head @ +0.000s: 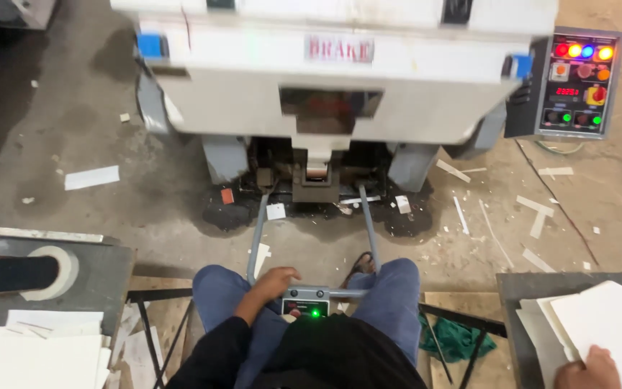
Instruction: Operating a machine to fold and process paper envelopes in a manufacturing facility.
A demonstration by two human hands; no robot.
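White card stack (pixel 602 320) under right hand (pixel 590 367), fingers unclear; left hand (pixel 276 279) fingers curled over control box (pixel 306 301) edge.

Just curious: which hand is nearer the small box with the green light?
Left. The left hand rests right beside the box; the right hand is far off on white sheets.

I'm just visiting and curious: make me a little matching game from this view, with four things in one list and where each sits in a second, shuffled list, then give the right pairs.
Things:
1. left hand
2. right hand
3. control panel
4. green cloth

Places:
A. on the floor under the right-hand table
B. on the stack of white sheets at lower right
C. on the metal bar beside the small box with a green light
D. fixed to the right side of the big white machine

Pairs: 1-C, 2-B, 3-D, 4-A
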